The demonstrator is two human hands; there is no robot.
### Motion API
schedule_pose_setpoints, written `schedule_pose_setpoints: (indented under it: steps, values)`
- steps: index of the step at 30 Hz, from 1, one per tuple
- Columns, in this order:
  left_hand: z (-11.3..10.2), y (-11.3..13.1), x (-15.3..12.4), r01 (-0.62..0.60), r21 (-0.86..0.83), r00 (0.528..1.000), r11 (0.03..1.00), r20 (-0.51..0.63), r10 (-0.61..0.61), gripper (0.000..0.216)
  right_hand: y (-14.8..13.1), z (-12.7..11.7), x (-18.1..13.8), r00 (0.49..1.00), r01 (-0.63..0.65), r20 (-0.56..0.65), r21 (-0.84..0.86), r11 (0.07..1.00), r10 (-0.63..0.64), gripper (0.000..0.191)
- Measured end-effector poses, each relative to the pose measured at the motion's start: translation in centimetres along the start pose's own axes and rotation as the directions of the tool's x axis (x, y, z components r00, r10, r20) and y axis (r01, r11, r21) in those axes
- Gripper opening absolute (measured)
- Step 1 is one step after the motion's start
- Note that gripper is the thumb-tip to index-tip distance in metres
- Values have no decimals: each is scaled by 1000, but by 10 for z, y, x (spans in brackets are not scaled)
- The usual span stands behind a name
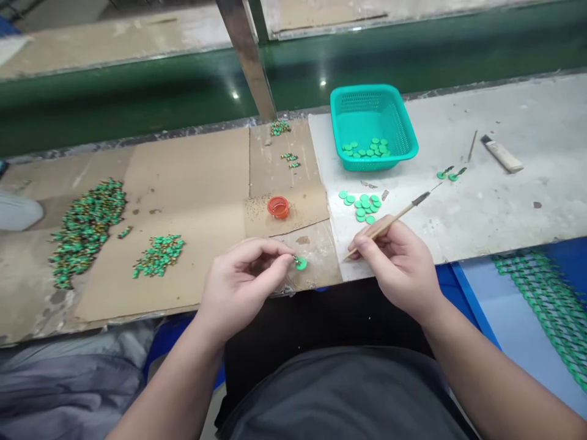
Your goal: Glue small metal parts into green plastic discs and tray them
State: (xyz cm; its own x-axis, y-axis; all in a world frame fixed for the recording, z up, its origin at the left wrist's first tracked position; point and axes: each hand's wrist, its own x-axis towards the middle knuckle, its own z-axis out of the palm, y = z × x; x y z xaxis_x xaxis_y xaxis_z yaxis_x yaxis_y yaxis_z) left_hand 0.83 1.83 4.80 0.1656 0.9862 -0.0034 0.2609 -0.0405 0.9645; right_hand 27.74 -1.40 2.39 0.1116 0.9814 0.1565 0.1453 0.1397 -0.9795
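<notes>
Delicately, a green disc (301, 263) is pinched by the left hand (243, 287) at the bench's (504, 208) front edge, and a brush (389, 223) is gripped pencil-style by the right hand (394, 272). More discs (365, 148) are held in a teal basket (373, 125) near the back edge; an orange cup (278, 207) stands on cardboard (183, 165).

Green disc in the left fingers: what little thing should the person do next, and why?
Probably bring the wooden stick in the right hand over to the green disc. The left hand is pinching the disc up at its fingertips, and the stick is near it but not touching it.
</notes>
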Motion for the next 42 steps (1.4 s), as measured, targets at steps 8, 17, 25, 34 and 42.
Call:
schedule_pose_setpoints:
  steps: [8,17,25,34,42]
  values:
    - [-3,49,7,74,-267,983,961,180,-25,41,12,-8,-1,992,-99,90,78,992,92,36]
    - [9,82,5,113,-301,951,947,310,-15,60,12,-9,-1,985,-69,165,142,987,45,35]
    - [14,92,19,14,-232,949,973,309,60,58,12,-6,0,982,-81,186,193,978,45,31]
    - [25,129,12,-505,15,828,863,292,480,16,-34,-32,-30,974,-91,224,198,976,45,21]
    - [20,150,5,-638,85,739,766,346,578,32,-79,-33,-33,961,83,247,178,981,-126,6]
